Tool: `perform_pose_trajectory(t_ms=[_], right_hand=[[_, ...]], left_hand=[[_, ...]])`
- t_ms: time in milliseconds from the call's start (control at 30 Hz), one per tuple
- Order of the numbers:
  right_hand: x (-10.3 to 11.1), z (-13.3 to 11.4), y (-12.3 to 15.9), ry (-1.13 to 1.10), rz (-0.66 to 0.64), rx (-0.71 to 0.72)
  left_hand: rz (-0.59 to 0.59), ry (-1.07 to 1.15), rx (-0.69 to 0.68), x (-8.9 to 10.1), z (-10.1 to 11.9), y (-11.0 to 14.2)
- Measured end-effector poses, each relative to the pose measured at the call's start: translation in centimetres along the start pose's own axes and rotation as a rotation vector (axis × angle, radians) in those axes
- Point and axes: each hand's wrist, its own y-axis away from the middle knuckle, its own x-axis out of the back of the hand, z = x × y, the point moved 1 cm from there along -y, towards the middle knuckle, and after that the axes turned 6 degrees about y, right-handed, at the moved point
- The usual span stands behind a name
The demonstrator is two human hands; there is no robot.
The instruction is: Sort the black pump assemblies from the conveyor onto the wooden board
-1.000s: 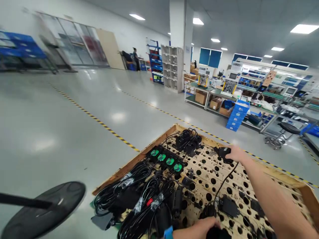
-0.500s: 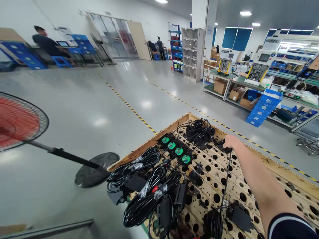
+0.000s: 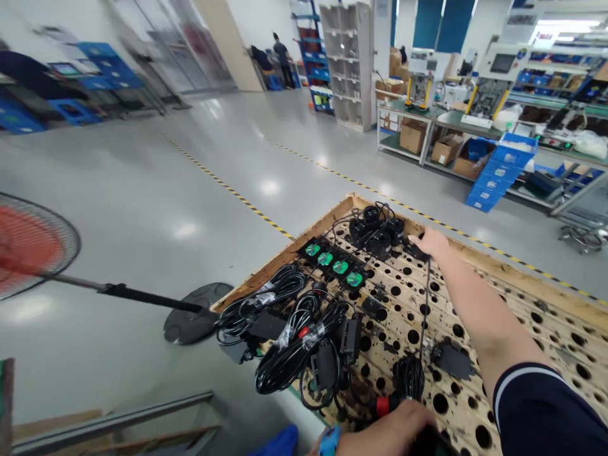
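Note:
My right arm stretches across the perforated wooden board (image 3: 503,288) to its far edge. There my right hand (image 3: 433,243) is closed on a small black part (image 3: 415,251) at the end of a black cord (image 3: 426,304). This cord runs back to a coiled black cable (image 3: 409,375). At the bottom edge my left hand (image 3: 392,429), with a blue band (image 3: 329,441) on its wrist, curls over something dark, mostly hidden. Beside its fingers is a red fitting (image 3: 382,406). A flat black box (image 3: 452,359) lies between my arms.
Bundled black cables (image 3: 289,361) lie on the board's near left corner. Behind them are green circuit boards (image 3: 339,267) in black housings and several round black parts (image 3: 379,243). A floor fan's base (image 3: 199,313) stands left, and blue bins (image 3: 496,174) are stacked by the right-hand benches.
My left hand has come into view at the bottom, by the coiled cable. My right hand stays at the black part by the far edge. The view has shifted slightly.

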Motion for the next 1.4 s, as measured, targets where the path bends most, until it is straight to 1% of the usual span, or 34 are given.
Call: perform_pose_trajectory(t_ms=[67, 100, 133, 167, 200, 267, 300, 367, 400, 467, 533, 667, 733, 800, 867, 933, 1000, 1033, 1067, 1133, 1200, 1300, 1333, 1400], right_hand=[[0.7, 1.8, 2.2, -0.149, 0.126, -0.022], [0.9, 3.2, 3.9, -0.204, 0.182, -0.025], [0.7, 4.8, 6.1, -0.233, 0.206, -0.013], [0.2, 6.6, 8.8, -0.245, 0.2, 0.012], [-0.7, 8.3, 11.9, -0.241, 0.146, 0.058], [-3.8, 11.3, 18.9, -0.216, -0.04, 0.14], [-5.8, 12.4, 22.3, -0.19, -0.127, 0.136], [-9.9, 13.7, 27.7, -0.167, -0.226, 0.035], [-11.8, 13.8, 29.5, -0.16, -0.244, 0.004], [-14.6, 13.3, 31.5, -0.17, -0.185, -0.052], [-16.2, 12.3, 32.0, -0.187, -0.097, -0.103], [-17.1, 11.0, 32.7, -0.219, 0.102, -0.261], [-17.6, 10.6, 33.7, -0.297, 0.217, -0.338], [-18.1, 9.9, 34.6, -0.37, 0.356, -0.395], [-18.6, 8.9, 35.2, -0.409, 0.507, -0.411], [-18.6, 8.1, 34.9, -0.46, 0.608, -0.394], [-18.1, 7.9, 33.2, -0.541, 0.628, -0.352], [-17.6, 8.2, 31.8, -0.567, 0.624, -0.333], [-17.0, 8.6, 29.9, -0.576, 0.616, -0.316], [-15.3, 9.9, 25.1, -0.551, 0.572, -0.28], [-13.5, 11.4, 19.5, -0.493, 0.481, -0.252], [-11.6, 12.7, 11.9, -0.435, 0.302, -0.201], [-11.3, 12.9, 10.0, -0.438, 0.247, -0.174], [-10.9, 13.2, 7.3, -0.448, 0.162, -0.114]], left_hand=[[0.008, -0.014, 0.004, 0.2, 1.5, 0.8], [0.007, -0.02, 0.018, 0.4, 2.2, 1.2], [0.001, -0.021, 0.032, 0.7, 2.8, 1.5], [-0.005, -0.016, 0.041, 1.0, 3.2, 1.7], [-0.012, -0.005, 0.043, 1.3, 3.6, 1.8], [-0.036, 0.01, 0.027, 1.7, 4.0, 1.7], [-0.054, 0.008, 0.016, 1.9, 4.1, 1.6], [-0.086, -0.008, 0.0, 2.2, 4.1, 1.5], [-0.1, -0.021, 0.0, 2.3, 4.1, 1.4], [-0.123, -0.048, 0.013, 2.5, 3.9, 1.3], [-0.146, -0.08, 0.033, 2.4, 3.7, 1.4], [-0.173, -0.173, 0.068, 1.8, 3.6, 1.5], [-0.189, -0.243, 0.093, 1.3, 3.7, 1.6], [-0.221, -0.352, 0.122, 1.0, 3.9, 1.7], [-0.255, -0.496, 0.139, 0.7, 4.0, 1.9], [-0.262, -0.634, 0.13, 0.3, 3.9, 2.0], [-0.254, -0.733, 0.101, -0.4, 3.4, 1.8], [-0.252, -0.771, 0.091, -0.9, 3.0, 1.5], [-0.247, -0.809, 0.086, -1.4, 2.4, 1.1], [-0.222, -0.888, 0.087, -2.5, 0.6, 0.0], [-0.137, -0.993, 0.074, -3.5, -1.9, -1.4], [0.04, -1.145, -0.046, -4.8, -6.0, -3.4], [0.097, -1.173, -0.106, -5.3, -7.1, -3.9], [0.204, -1.197, -0.203, -6.0, -8.8, -4.8]])
